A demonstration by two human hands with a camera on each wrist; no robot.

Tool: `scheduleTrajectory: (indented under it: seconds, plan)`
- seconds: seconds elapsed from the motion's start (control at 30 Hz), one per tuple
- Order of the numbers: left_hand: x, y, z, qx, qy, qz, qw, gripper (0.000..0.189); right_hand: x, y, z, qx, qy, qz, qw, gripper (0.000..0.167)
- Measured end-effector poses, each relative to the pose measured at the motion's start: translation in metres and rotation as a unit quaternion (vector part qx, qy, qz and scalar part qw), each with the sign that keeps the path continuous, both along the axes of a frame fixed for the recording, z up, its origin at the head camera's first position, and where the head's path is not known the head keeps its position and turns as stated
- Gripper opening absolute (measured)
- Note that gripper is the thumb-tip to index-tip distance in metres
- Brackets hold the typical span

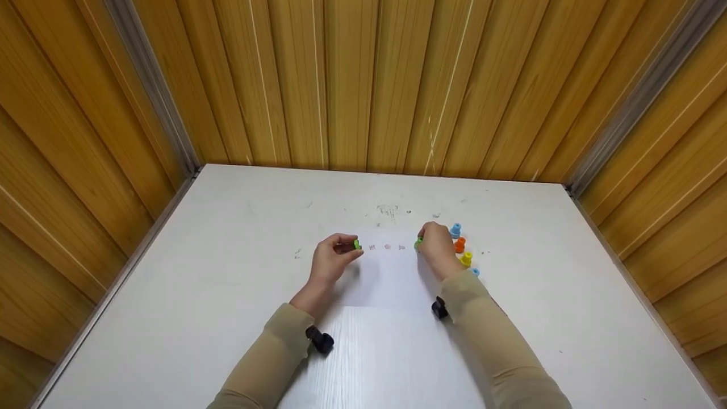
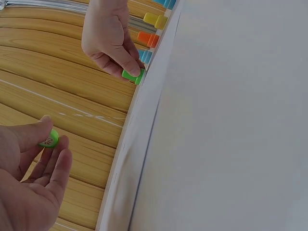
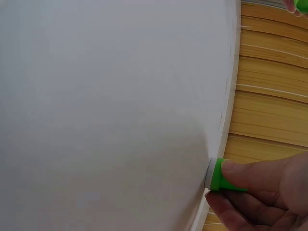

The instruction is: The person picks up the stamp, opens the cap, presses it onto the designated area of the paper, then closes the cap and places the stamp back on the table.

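My left hand is held over the left edge of the white paper. Between its thumb and fingertips it pinches a small round green cap, whose face carries a printed design. At the paper's right side, my right hand grips a green stamp by its narrower part. That stamp's pale round end faces the paper, close over it. Three small reddish stamped marks run in a row across the upper part of the sheet, between the two hands.
Beside the right hand, a line of stamps stands on the white table: a blue one, an orange one, a yellow one and another blue one. Wood-patterned walls enclose the back and sides.
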State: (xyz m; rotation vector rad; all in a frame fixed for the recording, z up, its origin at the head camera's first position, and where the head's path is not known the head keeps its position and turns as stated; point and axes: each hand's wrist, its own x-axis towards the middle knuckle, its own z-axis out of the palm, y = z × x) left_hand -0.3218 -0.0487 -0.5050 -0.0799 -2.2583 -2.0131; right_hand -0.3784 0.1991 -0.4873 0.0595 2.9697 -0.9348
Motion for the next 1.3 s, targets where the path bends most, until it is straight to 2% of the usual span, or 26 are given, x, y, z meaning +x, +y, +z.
scheduleTrajectory:
  seconds: [0.23,0.63,0.93,1.3]
  plan:
    - [-0.001,0.000,-0.001,-0.007,-0.002,0.006,1.0000,0.030,-0.003,-0.002,0.001,0.002,-0.027,-0.005,0.9996,0.018]
    - [-0.003,0.000,-0.002,0.008,-0.013,0.000,0.9999,0.029,-0.006,0.003,0.005,-0.048,-0.059,-0.024,0.9968,0.018]
    - [0.000,-0.002,-0.001,-0.006,-0.011,-0.004,0.9999,0.031,-0.006,0.008,0.000,-0.048,-0.029,-0.024,0.9982,0.019]
    - [-0.002,0.000,0.002,-0.010,-0.013,-0.007,0.9998,0.028,-0.007,0.014,0.002,-0.087,-0.047,-0.025,0.9948,0.022]
